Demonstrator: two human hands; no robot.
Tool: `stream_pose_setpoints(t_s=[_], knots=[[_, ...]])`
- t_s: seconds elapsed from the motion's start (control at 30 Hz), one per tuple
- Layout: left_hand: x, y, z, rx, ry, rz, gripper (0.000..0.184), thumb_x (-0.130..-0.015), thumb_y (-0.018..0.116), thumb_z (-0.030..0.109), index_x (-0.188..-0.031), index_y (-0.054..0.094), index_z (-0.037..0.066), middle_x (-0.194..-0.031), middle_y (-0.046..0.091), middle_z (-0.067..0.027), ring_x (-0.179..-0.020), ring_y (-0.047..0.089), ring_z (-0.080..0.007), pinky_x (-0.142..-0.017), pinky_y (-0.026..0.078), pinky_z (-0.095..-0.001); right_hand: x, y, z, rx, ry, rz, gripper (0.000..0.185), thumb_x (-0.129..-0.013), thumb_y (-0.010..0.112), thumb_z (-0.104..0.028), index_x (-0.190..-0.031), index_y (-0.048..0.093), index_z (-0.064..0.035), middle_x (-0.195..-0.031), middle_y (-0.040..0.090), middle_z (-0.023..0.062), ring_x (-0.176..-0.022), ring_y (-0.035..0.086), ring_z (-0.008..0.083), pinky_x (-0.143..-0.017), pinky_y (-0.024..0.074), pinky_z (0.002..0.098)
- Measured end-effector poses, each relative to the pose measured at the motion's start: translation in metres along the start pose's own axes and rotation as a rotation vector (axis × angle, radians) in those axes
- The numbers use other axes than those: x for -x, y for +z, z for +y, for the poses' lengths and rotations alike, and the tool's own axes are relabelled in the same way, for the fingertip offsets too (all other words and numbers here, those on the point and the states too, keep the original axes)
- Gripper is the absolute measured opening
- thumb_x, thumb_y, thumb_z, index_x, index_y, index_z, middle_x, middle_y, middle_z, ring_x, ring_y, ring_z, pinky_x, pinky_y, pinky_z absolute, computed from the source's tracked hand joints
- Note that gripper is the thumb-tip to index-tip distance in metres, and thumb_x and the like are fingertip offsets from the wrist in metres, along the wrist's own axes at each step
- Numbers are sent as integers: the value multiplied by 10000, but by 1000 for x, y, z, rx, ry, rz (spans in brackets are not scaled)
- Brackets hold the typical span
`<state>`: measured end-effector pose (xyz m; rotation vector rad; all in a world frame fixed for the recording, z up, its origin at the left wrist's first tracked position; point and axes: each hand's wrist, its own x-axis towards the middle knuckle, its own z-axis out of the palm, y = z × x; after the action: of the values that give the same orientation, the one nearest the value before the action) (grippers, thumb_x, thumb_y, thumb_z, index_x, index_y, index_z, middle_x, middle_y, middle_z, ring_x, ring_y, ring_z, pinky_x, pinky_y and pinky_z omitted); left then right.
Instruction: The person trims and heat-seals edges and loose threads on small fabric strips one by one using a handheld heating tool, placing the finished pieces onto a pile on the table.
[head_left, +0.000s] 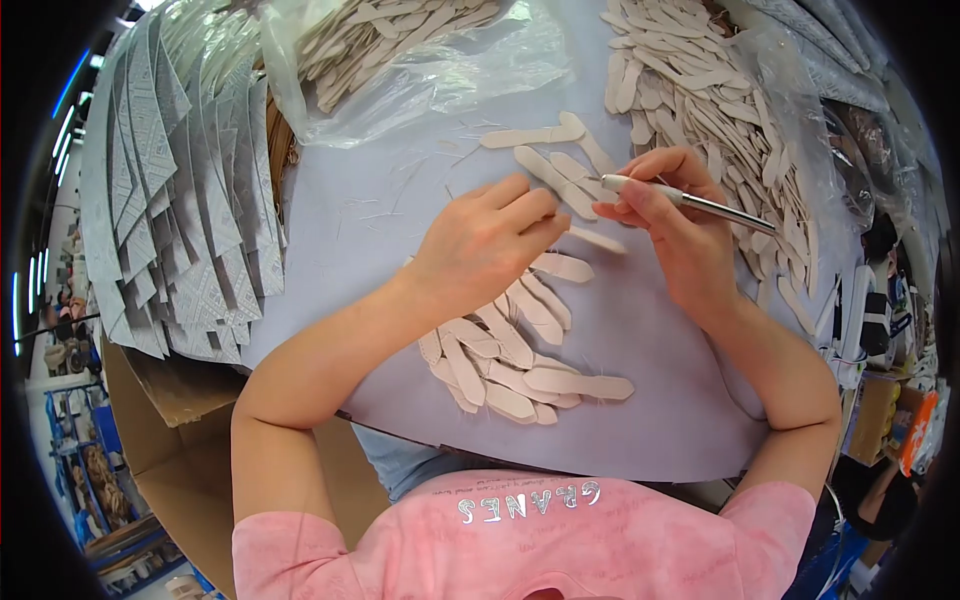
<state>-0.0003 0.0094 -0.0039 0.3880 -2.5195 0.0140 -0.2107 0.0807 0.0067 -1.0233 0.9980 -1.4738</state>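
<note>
My right hand grips a pen-like tool with a white front part and a shiny metal shaft. Its thin tip points left, toward my other hand. My left hand is closed in a pinch, and a beige fabric strap piece juts out from its fingers; the gripped end is hidden. Just beyond the hands, several similar straps lie on the pale grey table. Below my left hand spreads a loose pile of beige straps, some with frayed thread ends.
A large heap of straps lies at the right beside clear plastic. Another bundle sits in a plastic bag at the back. Grey patterned fabric pieces hang over the left edge, above a cardboard box. Loose threads are scattered on the table.
</note>
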Motion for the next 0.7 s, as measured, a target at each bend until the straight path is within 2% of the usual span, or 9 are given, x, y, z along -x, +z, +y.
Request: stream_pose_setpoints(t_s=[0.13,0.3,0.43,0.53,0.7], knots=[[4,3,-3,156,-54,-25,98,-757,725,37,-833,677,75,-819,577,-36,-713,591,-192,-571,499,-332,2,-3,1,17,56,-55,51,-944,607,-39,-961,564,-18,-885,621,45,-757,612,68,-868,590,349],[4,-8,-4,219,-70,-87,99,-760,732,43,-820,659,73,-842,597,-34,-733,612,-202,-585,507,-330,2,-1,5,52,199,-140,104,-911,654,-58,-918,559,-18,-828,610,35,-752,597,60,-837,586,313],[3,-13,-7,277,-89,-149,109,-780,723,37,-850,647,70,-880,617,-40,-753,628,-223,-609,519,-332,1,2,9,163,226,-216,145,-884,695,-78,-892,561,-24,-793,609,23,-757,583,46,-752,542,246],[1,-13,-9,380,-138,-189,128,-798,710,15,-884,625,55,-917,630,-49,-766,637,-236,-627,534,-333,3,4,8,275,178,-214,149,-877,713,-84,-890,574,-32,-800,622,11,-741,554,35,-662,458,210],[1,-16,-13,506,-205,-210,115,-814,678,28,-867,579,49,-853,590,-62,-766,615,-259,-655,520,-368,4,7,6,325,190,-221,140,-876,721,-88,-887,590,-39,-799,631,-2,-731,528,31,-623,386,199]])
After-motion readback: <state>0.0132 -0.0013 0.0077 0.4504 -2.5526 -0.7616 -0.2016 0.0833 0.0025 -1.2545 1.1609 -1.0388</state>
